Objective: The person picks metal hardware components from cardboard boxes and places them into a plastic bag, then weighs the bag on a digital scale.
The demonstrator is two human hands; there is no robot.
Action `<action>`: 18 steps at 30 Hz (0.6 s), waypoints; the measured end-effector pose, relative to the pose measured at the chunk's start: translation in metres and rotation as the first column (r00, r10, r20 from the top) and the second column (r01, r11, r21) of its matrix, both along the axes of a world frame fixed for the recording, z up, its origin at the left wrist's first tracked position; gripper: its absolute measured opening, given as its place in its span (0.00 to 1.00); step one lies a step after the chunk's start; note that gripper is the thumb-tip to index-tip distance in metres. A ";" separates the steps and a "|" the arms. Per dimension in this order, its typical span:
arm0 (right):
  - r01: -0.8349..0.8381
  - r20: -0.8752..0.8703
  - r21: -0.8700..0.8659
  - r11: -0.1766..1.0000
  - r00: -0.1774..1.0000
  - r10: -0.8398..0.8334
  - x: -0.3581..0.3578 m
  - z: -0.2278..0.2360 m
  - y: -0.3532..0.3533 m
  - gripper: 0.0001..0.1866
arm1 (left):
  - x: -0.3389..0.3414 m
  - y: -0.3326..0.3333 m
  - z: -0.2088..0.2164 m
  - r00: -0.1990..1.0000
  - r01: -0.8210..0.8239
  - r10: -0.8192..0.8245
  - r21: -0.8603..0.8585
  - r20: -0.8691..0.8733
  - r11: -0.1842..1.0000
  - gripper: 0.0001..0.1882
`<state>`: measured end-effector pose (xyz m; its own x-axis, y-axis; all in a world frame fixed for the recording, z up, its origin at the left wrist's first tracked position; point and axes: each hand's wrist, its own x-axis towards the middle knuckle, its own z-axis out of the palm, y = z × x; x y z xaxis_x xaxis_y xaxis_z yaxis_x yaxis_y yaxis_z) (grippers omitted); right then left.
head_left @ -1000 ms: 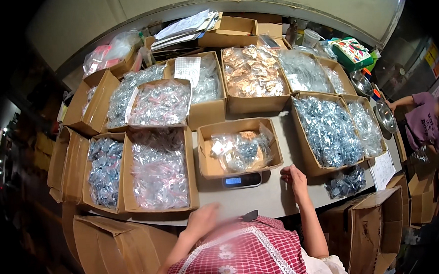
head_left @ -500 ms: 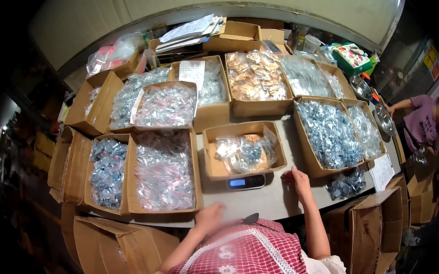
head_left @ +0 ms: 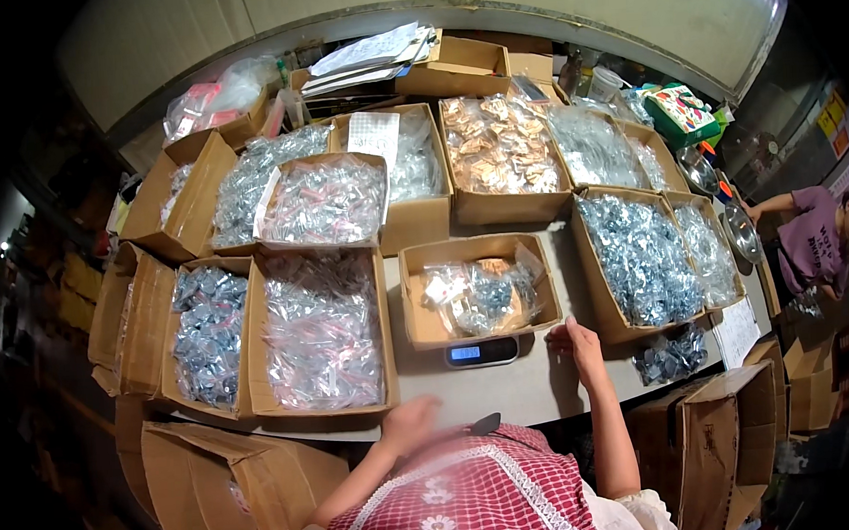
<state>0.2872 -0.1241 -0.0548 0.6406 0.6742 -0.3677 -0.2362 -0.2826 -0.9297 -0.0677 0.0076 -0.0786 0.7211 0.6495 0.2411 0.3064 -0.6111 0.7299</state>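
Observation:
My left hand (head_left: 412, 425) is by the table's front edge, close to my apron; motion smears its fingers and nothing plain shows in it. To the right of the scale, my right hand (head_left: 576, 349) rests on the table on its side, fingers loosely extended, holding nothing. Between and beyond the hands, a small open cardboard box (head_left: 418, 328) sits on a digital scale (head_left: 483, 352) with a lit blue display. Inside the box lie several clear plastic bags (head_left: 488, 295) with small grey metal parts, plus some copper-coloured pieces.
Cartons of bagged parts flank the scale, including a left carton (head_left: 322, 328) and a right carton (head_left: 640, 258). Copper-coloured bags (head_left: 500, 146) fill a carton behind. A loose parts bag (head_left: 671, 353) lies front right. Another person (head_left: 812, 240) is at far right.
The view has shifted slightly, so everything appears a little farther right. Both hands keep nearly the same places, the left one still blurred. The box stays on the scale.

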 end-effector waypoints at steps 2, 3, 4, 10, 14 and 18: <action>0.011 0.002 -0.014 1.000 1.000 -0.011 -0.001 -0.003 0.001 0.27 | -0.001 0.000 -0.001 1.000 -0.004 0.004 -0.007 0.018 1.000 0.05; 0.025 0.004 -0.025 0.999 1.000 -0.025 0.000 -0.006 0.000 0.27 | 0.000 0.001 -0.001 1.000 0.000 0.000 -0.008 0.025 1.000 0.05; 0.026 0.005 -0.027 0.999 1.000 -0.025 0.002 -0.011 0.000 0.27 | 0.000 0.001 -0.001 0.999 0.003 -0.003 -0.009 0.032 1.000 0.05; 0.068 0.011 0.036 0.997 0.998 -0.069 0.000 -0.022 0.003 0.23 | 0.002 0.000 0.003 0.999 -0.009 0.010 -0.034 0.035 0.999 0.05; 0.088 0.049 0.042 0.995 0.995 -0.090 -0.003 -0.025 0.007 0.22 | 0.001 0.000 0.006 1.000 -0.021 0.022 -0.049 0.021 0.999 0.05; 0.107 0.137 0.035 0.994 0.984 -0.111 -0.005 -0.032 0.007 0.20 | 0.002 0.000 0.006 1.000 -0.019 0.020 -0.052 0.016 0.998 0.05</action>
<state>0.2817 -0.1168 -0.0867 0.7542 0.6061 -0.2528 -0.1326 -0.2365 -0.9625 -0.0655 0.0074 -0.0725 0.7041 0.6757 0.2183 0.3056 -0.5658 0.7658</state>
